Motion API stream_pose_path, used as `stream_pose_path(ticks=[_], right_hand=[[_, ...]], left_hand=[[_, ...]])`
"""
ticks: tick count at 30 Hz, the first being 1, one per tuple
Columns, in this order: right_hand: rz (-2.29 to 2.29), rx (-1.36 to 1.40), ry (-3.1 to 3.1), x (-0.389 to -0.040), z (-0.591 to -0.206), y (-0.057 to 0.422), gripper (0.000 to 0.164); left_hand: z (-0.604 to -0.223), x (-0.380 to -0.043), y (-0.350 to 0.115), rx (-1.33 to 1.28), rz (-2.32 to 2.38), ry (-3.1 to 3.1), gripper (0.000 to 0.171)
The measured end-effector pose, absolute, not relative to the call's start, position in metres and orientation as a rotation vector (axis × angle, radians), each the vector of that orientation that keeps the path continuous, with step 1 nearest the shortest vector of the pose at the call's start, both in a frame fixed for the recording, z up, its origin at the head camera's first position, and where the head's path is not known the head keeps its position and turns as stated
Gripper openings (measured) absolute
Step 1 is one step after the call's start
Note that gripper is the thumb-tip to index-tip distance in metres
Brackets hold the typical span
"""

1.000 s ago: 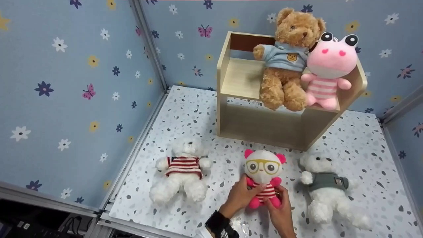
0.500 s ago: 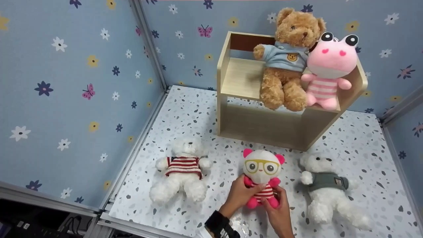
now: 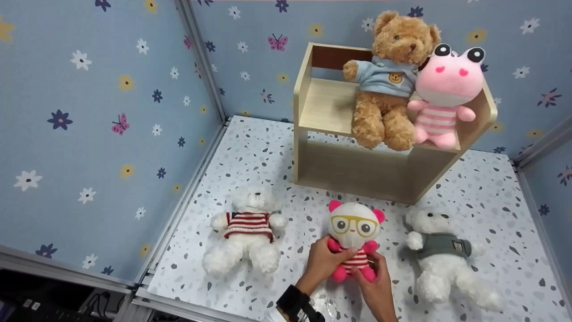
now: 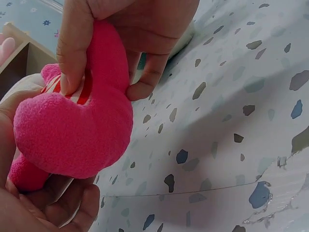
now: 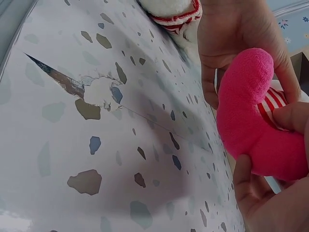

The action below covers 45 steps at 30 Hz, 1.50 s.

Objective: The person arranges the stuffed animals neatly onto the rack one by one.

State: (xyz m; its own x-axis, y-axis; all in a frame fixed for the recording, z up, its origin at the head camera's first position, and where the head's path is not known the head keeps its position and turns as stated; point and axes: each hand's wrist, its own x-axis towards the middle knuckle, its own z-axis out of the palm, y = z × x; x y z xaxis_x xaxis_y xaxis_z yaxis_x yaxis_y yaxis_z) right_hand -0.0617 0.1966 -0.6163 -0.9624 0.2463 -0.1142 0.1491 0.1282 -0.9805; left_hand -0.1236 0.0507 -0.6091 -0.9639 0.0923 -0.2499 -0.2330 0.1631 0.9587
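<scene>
Both hands hold a pink-and-white plush bear (image 3: 355,227) with yellow glasses and a red-striped body. It faces up, low in the middle of the head view. My left hand (image 3: 322,261) grips its left-side arm and body, thumb across the belly. My right hand (image 3: 379,282) grips the lower body and leg from the other side, its thumb on the front. In the left wrist view the plush bear's pink legs (image 4: 77,137) fill the space between the hands. The right wrist view shows the same pink bottom (image 5: 246,130), with fingers of both hands around it.
A wooden shelf (image 3: 357,192) stands behind, bearing a brown teddy bear (image 3: 393,80) and a pink frog plush (image 3: 449,85). White bears lie either side: one in a striped sweater (image 3: 248,226), one in a green shirt (image 3: 440,246). The speckled tabletop (image 3: 192,250) has a torn patch near the front.
The held plush bear has shifted very slightly left with both hands. The grip looks the same, and the other toys have not moved.
</scene>
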Motion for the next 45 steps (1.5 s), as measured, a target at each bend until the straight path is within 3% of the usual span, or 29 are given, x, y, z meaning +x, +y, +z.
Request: stream_pose_path(ticks=[17,45], right_hand=[[1.990,-0.446,-2.362,-0.063,-0.612,0.195,0.064],[2.018,-0.379,-2.381,-0.062,-0.611,0.192,0.054]], left_hand=[[-0.606,-0.124,0.047,-0.171,1.877,2.234,0.040],[-0.601,-0.129,0.038,-0.165,1.881,2.364,0.044]])
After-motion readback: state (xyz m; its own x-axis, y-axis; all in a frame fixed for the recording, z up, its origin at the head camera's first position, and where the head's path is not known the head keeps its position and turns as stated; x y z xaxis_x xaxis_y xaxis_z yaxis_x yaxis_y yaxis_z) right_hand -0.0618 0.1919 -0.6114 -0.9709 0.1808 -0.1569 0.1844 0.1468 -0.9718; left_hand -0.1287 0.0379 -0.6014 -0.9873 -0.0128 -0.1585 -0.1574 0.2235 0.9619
